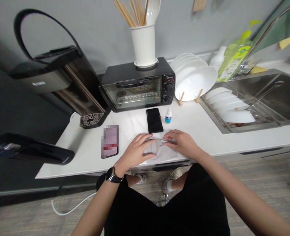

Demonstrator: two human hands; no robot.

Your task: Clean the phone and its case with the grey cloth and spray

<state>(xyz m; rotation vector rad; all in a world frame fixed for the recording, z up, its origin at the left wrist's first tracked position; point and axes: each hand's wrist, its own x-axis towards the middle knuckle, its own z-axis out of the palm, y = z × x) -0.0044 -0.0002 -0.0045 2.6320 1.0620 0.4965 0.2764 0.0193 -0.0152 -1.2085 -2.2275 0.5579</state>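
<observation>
A thin, light grey cloth (163,152) lies at the counter's front edge between my hands, with a fold raised along its far side. My left hand (136,150) rests at the cloth's left side, fingers stretched out and thumb apart. At the far right of the cloth, my right hand (181,141) pinches the fold between thumb and fingers. Just beyond the hands lies a black smartphone (154,120), screen dark. Right of it stands a small white bottle (168,115) with a blue label, upright. A second phone (110,141), its screen lit and partly pixelated, lies to the left.
A toaster oven (137,90) stands behind, with a white utensil holder (143,46) on top. To the left are a tall dark drink machine (68,78) and a black device (29,149). Racked plates (196,82) and a sink (270,95) are on the right.
</observation>
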